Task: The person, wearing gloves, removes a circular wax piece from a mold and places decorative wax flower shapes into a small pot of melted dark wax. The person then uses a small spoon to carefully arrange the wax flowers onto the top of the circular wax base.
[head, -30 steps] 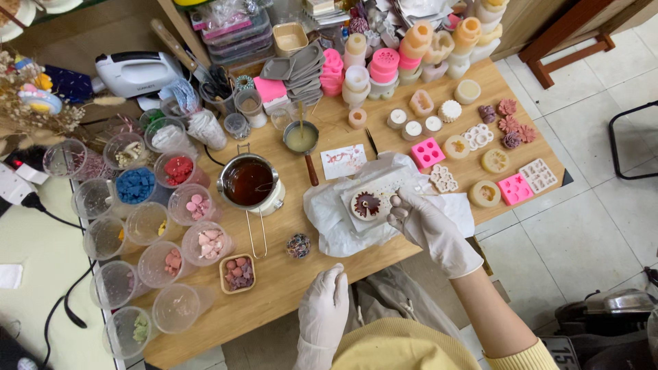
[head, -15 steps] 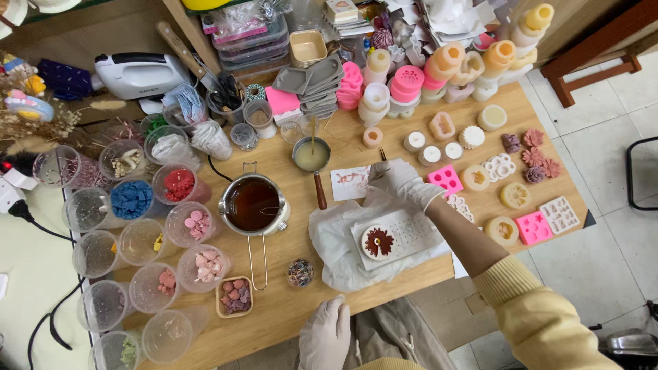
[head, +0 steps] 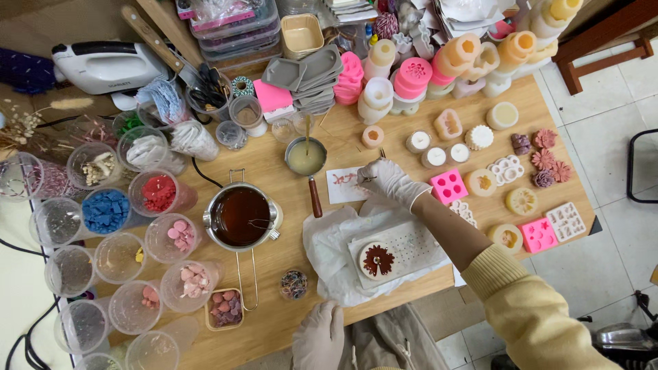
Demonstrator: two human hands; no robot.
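Right hand: I see my gloved right hand (head: 389, 179) reached out over the table (head: 274, 164). Its grip is pinched together on a thin tool (head: 379, 159), too small for me to tell what kind.
Thin tool: it sticks up just above the fingertips (head: 369, 177), over the small paper card (head: 345, 186) with red marks. I cannot tell if it touches the card.
Paper card: it lies flat under the grip, partly covered by the fingers.
Small pan: just left of the grip stands a small pan (head: 306, 157) with pale liquid; its wooden handle points toward me.
Dark pot: further left of the grip stands a metal pot (head: 240, 216) with dark brown liquid.
White tray: near to me from the grip, below the forearm, a white dotted tray (head: 404, 248) lies on white paper; a round brown flower piece (head: 378, 260) sits on its left end.
Pink mould: just right of the grip lies a pink mould (head: 449, 185).
Plastic cups: far left of the grip, many clear cups (head: 106, 209) hold coloured pieces.
Left hand: my gloved left hand (head: 319, 337) rests at the near table edge, well apart from the right. The fingers are loosely bent and hold nothing.
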